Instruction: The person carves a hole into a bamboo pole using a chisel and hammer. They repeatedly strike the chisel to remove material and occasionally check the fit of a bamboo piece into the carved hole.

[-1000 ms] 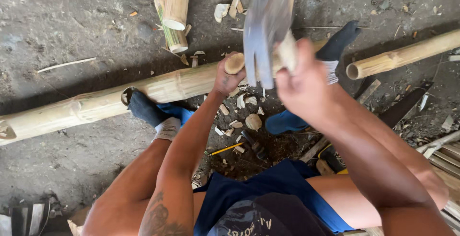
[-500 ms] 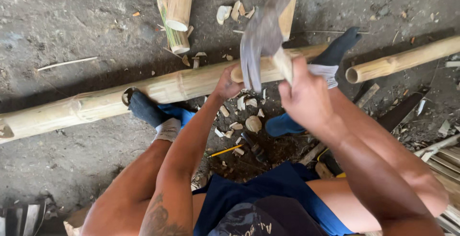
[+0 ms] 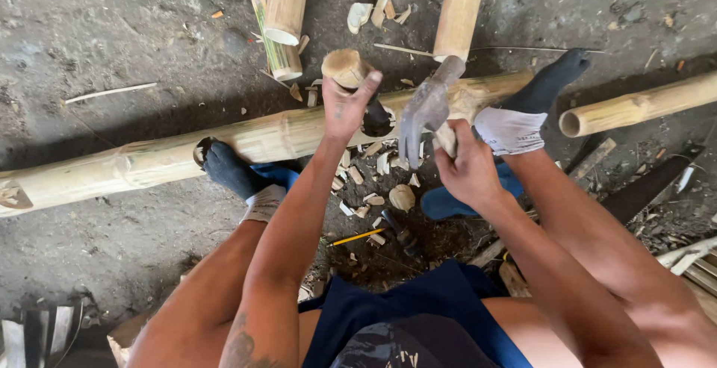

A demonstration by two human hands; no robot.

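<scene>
My left hand [image 3: 345,105] grips a short round bamboo plug [image 3: 345,66] and holds it just above the long bamboo pole [image 3: 149,160], which lies across the floor. A dark spot [image 3: 377,119] shows on the pole just under that hand; what it is cannot be told. To the right, my right hand [image 3: 467,170] is closed on the wooden handle of a grey claw hammer [image 3: 423,114], whose head hangs low beside the pole. Both my feet in dark socks, the left [image 3: 230,171] and the right [image 3: 539,90], rest against the pole.
A bamboo frame [image 3: 287,4] with upright pieces stands at the top. Another bamboo pole [image 3: 642,104] lies at the right. Wood chips [image 3: 402,198] and a yellow pencil [image 3: 357,237] litter the ground between my legs. A blue sandal [image 3: 439,205] lies under my right leg.
The hammer has come down from a raised position near the camera to beside the pole. My left hand has shifted the bamboo plug slightly away from me.
</scene>
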